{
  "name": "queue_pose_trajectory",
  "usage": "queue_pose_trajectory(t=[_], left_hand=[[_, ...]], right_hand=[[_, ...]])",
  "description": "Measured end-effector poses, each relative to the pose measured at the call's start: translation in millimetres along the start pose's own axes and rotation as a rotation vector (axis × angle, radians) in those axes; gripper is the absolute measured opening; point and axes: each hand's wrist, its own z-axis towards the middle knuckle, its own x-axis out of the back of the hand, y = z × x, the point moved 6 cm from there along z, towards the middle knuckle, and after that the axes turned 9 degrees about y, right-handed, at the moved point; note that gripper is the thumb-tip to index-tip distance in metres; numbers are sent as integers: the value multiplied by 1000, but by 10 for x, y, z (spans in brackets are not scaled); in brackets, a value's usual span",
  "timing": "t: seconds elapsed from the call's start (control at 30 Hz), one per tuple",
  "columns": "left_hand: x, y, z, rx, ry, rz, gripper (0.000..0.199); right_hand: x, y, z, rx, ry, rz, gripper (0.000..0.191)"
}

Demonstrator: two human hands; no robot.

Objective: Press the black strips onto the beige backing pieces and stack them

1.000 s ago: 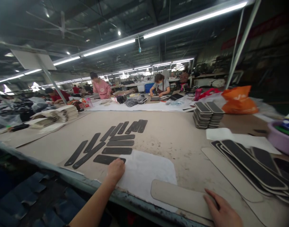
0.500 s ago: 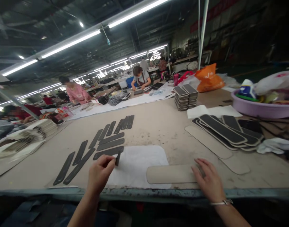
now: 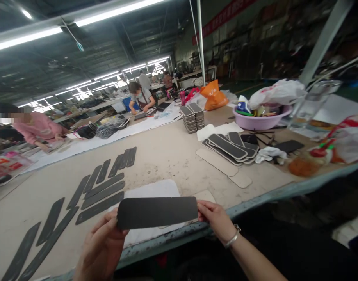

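Left hand (image 3: 101, 246) and right hand (image 3: 215, 217) are pinching opposite ends of a dark round-cornered strip (image 3: 157, 212) above a white sheet (image 3: 158, 188), seemingly a positioning step; the next move is probably calling for level support. Dark-faced panels (image 3: 227, 146) are lying beyond.

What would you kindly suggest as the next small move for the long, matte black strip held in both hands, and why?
Perhaps lower the strip toward the pale beige, flat board with a rounded corner: the left hand and right hand hold its opposite ends, and the board lies just beyond, partly hidden behind it.
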Motion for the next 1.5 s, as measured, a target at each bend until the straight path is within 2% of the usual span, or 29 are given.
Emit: queue_pose_trajectory(t=[0.1, 0.2, 0.3, 0.37, 0.47, 0.6, 0.7, 0.83, 0.97, 1.17, 1.33, 1.5], left_hand=[[16, -349, -20, 150, -60, -187, 18], [112, -701, -64, 265, -44, -233, 21], [148, -971, -133, 330, -65, -255, 21], [133, -1099, -177, 354, -83, -260, 21], [100, -1232, -221, 379, -83, -263, 20], [50, -1337, -246, 409, -109, -279, 20], [19, -1391, -221, 401, -127, -247, 24], [21, -1487, -103, 333, -41, 50, 28], [-83, -1574, 21, 199, -106, 378, 33], [-185, -1689, 92, 35, -229, 693, 36], [-236, -1663, 95, -51, -264, 895, 33], [-263, -1657, 96, -88, -253, 992, 26]], right_hand=[[145, 60, -57, -106, 49, 112, 30], [238, 61, -123, -161, 19, 162, 26], [373, 66, -131, -174, 78, 200, 27], [468, 80, -106, -164, 133, 152, 31], [552, 72, -59, -110, 149, -94, 38], [596, -66, 1, 3, 172, -405, 44], [605, -241, 109, 129, 183, -571, 39], [641, -382, 395, 226, 197, -786, 26], [690, -418, 684, 295, 269, -1049, 18], [696, -381, 761, 313, 273, -1160, 12], [714, -351, 727, 315, 234, -1236, 19], [773, -284, 839, 327, 201, -1317, 29]])
